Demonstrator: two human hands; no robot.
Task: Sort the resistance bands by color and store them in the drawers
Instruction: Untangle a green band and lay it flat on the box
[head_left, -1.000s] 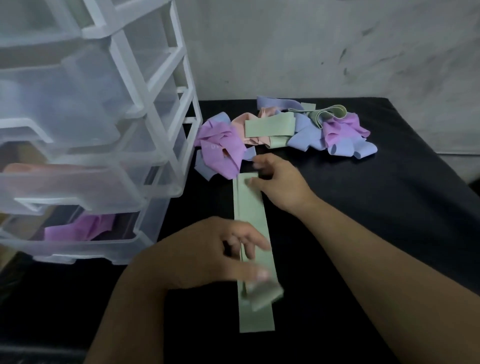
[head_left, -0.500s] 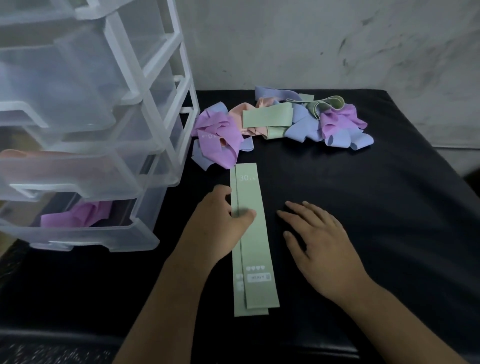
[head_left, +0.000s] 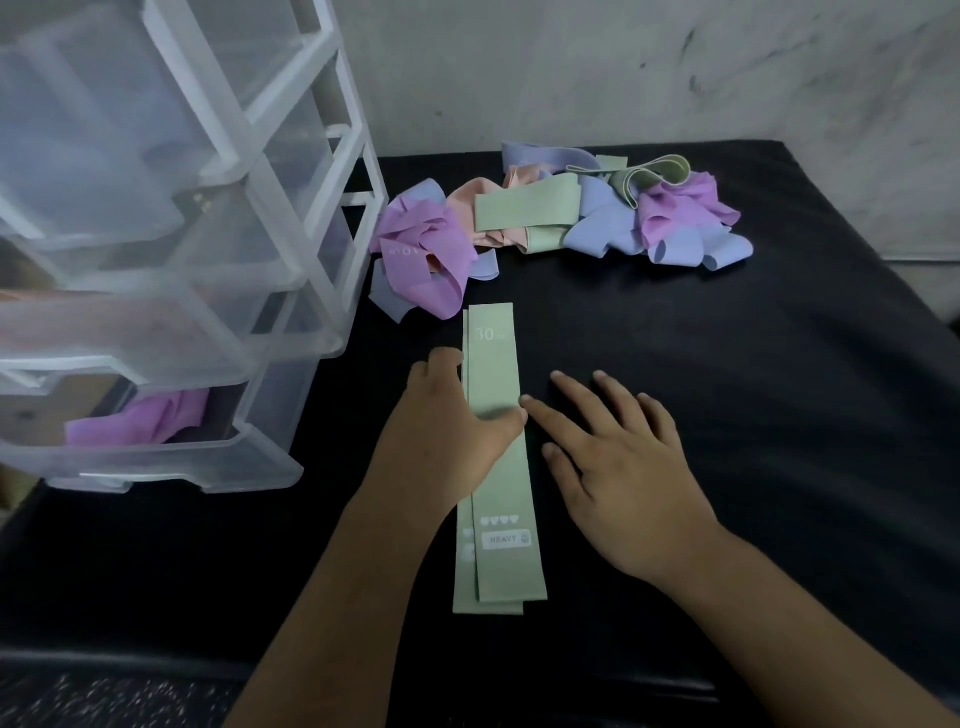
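Flat, matte green bands (head_left: 501, 478) in L grip (head_left: 447, 436).

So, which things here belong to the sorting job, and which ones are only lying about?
Job: green bands laid flat, left hand on them, right hand beside; mixed band pile; drawer unit; purple band in its bottom drawer.
Not the job: black table cover; grey wall.

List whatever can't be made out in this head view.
Head view:
- Left hand: its back hides its grip, so pinching or pressing the green bands is unclear.
- Upper drawers: cloudy plastic blurs the contents; left edge cuts them off.
- Pile: tangled, band count unreadable.
- Print on the lower band: mostly covered by the top band.
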